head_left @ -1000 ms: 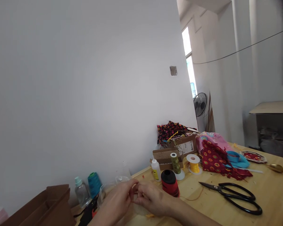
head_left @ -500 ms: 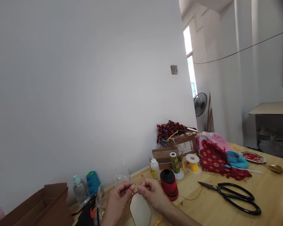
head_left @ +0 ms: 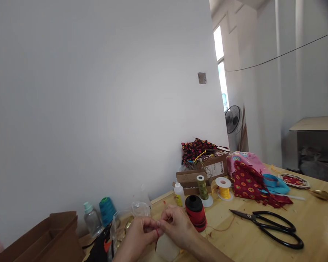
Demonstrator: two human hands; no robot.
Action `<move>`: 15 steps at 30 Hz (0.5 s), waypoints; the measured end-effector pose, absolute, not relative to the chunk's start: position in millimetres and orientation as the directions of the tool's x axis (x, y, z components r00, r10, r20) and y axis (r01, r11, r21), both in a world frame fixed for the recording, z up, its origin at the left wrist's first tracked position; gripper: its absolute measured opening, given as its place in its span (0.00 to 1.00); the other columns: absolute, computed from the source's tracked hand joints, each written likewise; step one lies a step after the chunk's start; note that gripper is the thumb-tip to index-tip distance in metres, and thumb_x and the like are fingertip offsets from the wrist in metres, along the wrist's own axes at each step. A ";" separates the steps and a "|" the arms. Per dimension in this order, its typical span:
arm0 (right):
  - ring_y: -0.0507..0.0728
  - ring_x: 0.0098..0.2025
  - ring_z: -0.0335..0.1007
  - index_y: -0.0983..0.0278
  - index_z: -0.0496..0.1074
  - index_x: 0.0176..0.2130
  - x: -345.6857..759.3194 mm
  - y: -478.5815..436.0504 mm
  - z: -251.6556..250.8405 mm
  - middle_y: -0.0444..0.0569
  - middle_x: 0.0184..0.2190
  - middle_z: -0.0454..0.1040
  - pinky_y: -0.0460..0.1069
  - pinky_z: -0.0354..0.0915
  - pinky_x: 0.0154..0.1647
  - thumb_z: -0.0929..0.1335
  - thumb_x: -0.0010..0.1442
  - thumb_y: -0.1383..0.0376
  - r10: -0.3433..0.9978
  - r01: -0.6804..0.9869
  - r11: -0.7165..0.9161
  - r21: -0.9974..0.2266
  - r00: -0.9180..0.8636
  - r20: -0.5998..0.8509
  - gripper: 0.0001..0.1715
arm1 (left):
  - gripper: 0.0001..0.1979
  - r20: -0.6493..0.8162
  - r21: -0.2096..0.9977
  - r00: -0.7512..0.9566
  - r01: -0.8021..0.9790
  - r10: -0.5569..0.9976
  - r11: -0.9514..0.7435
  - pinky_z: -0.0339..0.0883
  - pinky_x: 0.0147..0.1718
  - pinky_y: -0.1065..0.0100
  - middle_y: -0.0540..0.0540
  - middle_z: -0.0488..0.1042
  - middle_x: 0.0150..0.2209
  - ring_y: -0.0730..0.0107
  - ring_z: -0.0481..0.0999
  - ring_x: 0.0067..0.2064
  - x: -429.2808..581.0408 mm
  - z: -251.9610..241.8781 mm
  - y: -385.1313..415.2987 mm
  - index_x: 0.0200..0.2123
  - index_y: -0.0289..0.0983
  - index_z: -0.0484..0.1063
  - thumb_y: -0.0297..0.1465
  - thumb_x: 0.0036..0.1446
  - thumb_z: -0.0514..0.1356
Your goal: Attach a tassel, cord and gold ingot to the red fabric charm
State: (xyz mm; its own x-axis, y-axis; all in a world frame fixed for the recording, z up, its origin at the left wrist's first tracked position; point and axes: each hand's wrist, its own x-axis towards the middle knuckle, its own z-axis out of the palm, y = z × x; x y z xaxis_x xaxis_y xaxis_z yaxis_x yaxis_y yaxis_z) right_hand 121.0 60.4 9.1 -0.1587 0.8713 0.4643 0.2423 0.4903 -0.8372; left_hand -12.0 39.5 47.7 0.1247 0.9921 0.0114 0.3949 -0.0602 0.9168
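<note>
My left hand (head_left: 142,233) has its fingers pinched on a thin red cord (head_left: 157,234) at the bottom centre. Touching it from the right, my right hand (head_left: 175,223) is also pinched, and what lies between its fingertips is hidden. A pale flat piece (head_left: 166,248) with a rounded outline shows just below both hands. Right beside my right hand stands a red thread cone (head_left: 196,214) with a black top.
Black scissors (head_left: 273,225) lie on the wooden table (head_left: 235,240) at the right. Behind are a white glue bottle (head_left: 179,194), green thread (head_left: 202,187), a yellow spool (head_left: 224,191) and red patterned cloth (head_left: 248,182). Cardboard boxes (head_left: 49,240) stand left.
My hands have come together, fingertips now touching, where a short stretch of red cord showed between them before. The pale piece is more covered by my hands.
</note>
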 end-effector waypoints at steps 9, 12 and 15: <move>0.52 0.35 0.66 0.63 0.69 0.33 122.4 46.5 5.5 0.42 0.31 0.72 0.44 0.60 0.36 0.70 0.42 0.68 0.833 0.045 0.522 -0.852 -0.240 0.498 0.14 | 0.12 0.023 0.962 0.016 0.273 1.000 -0.027 0.52 0.19 0.75 0.53 0.68 0.13 0.77 0.60 0.18 -8.9 44.4 40.2 0.15 0.32 0.72 0.35 0.28 0.66; 0.52 0.32 0.67 0.65 0.69 0.31 117.0 51.7 -3.8 0.43 0.28 0.72 0.44 0.62 0.34 0.71 0.38 0.70 0.865 -0.068 0.464 -0.883 -0.178 0.468 0.15 | 0.14 -0.002 0.978 -0.006 0.208 1.000 0.004 0.53 0.20 0.74 0.53 0.69 0.14 0.77 0.61 0.18 -10.5 38.0 44.7 0.16 0.32 0.72 0.38 0.26 0.66; 0.51 0.25 0.67 0.67 0.69 0.25 112.7 59.5 -12.5 0.44 0.22 0.72 0.44 0.63 0.27 0.72 0.37 0.67 0.922 -0.167 0.321 -0.932 -0.171 0.348 0.11 | 0.16 -0.034 0.988 -0.010 0.153 0.999 0.035 0.53 0.19 0.75 0.54 0.68 0.13 0.79 0.61 0.17 -12.4 33.6 48.0 0.16 0.32 0.72 0.38 0.23 0.68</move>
